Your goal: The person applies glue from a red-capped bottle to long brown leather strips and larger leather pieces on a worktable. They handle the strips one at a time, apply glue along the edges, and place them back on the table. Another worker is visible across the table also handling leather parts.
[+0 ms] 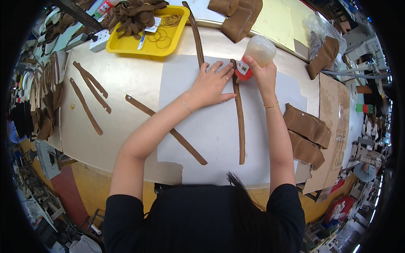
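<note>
My right hand (263, 76) grips a translucent squeeze bottle (260, 48) with a red lower part and a label. The bottle is tilted, its tip pointing down at the upper part of a long brown strip (240, 122) on a grey sheet (202, 143). Fingers spread, my left hand (213, 84) lies flat to the left of that strip, with fingertips and thumb at its edge. Beyond the left hand another brown strip (195, 33) runs away toward the far edge. A further strip (166, 130) lies slanted under my left forearm.
A yellow tray (147, 49) holds brown strips, rubber bands and a small blade-like tool. Loose strips (86, 105) lie at left, near a hanging bundle (46, 97). Brown pieces (308, 130) sit by cardboard (331, 126) at right; more brown pieces (241, 21) are at the back.
</note>
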Demonstrator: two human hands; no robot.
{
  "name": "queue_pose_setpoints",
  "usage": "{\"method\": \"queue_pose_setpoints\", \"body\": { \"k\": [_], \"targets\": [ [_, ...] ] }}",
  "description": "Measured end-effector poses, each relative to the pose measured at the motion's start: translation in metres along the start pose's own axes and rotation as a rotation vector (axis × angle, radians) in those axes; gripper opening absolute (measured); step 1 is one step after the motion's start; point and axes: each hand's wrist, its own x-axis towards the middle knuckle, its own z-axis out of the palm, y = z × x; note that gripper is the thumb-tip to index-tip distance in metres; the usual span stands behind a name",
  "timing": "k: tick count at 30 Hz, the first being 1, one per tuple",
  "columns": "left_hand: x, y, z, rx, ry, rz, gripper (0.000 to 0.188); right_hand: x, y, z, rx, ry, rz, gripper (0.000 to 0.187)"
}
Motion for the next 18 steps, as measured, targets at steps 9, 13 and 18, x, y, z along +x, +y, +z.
{"method": "queue_pose_setpoints", "body": {
  "k": [9, 13, 18],
  "targets": [
    [0.002, 0.002, -0.004, -0.007, -0.049, -0.012, 0.074, -0.020, 0.001, -0.005, -0.004, -0.025, -0.013, 0.059],
    [0.001, 0.002, -0.004, -0.008, -0.054, -0.015, 0.075, -0.029, 0.000, -0.008, 0.003, -0.039, -0.037, 0.059],
    [0.001, 0.002, -0.004, -0.032, -0.050, -0.029, 0.071, -0.032, 0.005, -0.015, 0.075, 0.000, -0.003, 0.055]
  ]
}}
